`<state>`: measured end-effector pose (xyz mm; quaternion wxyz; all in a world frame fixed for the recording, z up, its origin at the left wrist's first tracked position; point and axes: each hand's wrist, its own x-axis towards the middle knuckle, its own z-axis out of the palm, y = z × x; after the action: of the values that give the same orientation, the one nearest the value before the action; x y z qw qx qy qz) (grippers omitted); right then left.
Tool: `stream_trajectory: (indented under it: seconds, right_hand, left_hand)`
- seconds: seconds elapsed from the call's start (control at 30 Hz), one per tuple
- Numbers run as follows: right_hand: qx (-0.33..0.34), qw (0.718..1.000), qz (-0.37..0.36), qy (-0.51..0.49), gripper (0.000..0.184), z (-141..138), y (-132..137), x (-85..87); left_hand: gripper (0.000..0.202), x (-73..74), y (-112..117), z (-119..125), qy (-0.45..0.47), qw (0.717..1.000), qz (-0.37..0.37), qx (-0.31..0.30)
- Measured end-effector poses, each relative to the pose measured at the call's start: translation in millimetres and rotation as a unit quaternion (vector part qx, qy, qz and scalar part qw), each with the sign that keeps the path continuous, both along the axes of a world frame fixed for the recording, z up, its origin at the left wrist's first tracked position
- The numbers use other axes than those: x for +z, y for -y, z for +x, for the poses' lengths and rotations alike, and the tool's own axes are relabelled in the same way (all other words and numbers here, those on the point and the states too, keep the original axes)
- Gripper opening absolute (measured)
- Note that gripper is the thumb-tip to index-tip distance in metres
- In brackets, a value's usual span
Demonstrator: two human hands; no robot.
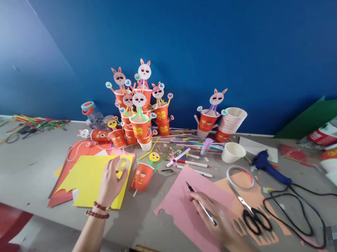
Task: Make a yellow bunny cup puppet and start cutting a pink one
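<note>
My left hand (113, 179) is over yellow paper (90, 176), its thumb and fingers around the near side of a pale round roll of tape (123, 163). My right hand (213, 214) holds a black-and-white pen (204, 207), tip pointing away from me, above a pink sheet (184, 208) with a cut edge. Between the hands, a red paper cup (142, 177) with a yellow paper face (154, 156) leans on the table. To the right lie black-handled scissors (249, 211) on orange paper (278, 223), with a white tape ring (241, 178) at their tips.
Stacked red cups with rabbit faces (141, 124) stand by the blue wall. White cups (233, 118), a single white cup (233, 152), markers (193, 163) and a blue glue gun (271, 169) with a looping black cord are on the right. A red stool (2, 229) stands at left.
</note>
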<state>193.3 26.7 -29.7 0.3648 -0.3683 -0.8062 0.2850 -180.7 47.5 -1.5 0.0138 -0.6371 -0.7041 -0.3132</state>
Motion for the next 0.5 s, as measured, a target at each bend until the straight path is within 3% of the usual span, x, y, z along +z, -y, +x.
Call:
stream_trajectory:
  seconds: [0.2,0.37,0.5]
  right_hand:
    - [-0.009,1.0,-0.002,-0.011,0.026,-1.7,2.5,6.2]
    - [-0.026,0.999,-0.034,-0.013,0.026,0.7,4.7,5.2]
    - [-0.032,0.999,-0.025,-0.021,0.026,1.1,5.6,2.8]
  left_hand:
    - [0.043,-10.2,-21.3,-7.1,-0.048,0.999,-0.02,0.013]
    - [0.039,-21.7,-23.0,-7.0,-0.054,0.997,-0.053,0.007]
    - [0.038,-14.4,-15.7,-3.4,-0.055,0.998,-0.023,0.012]
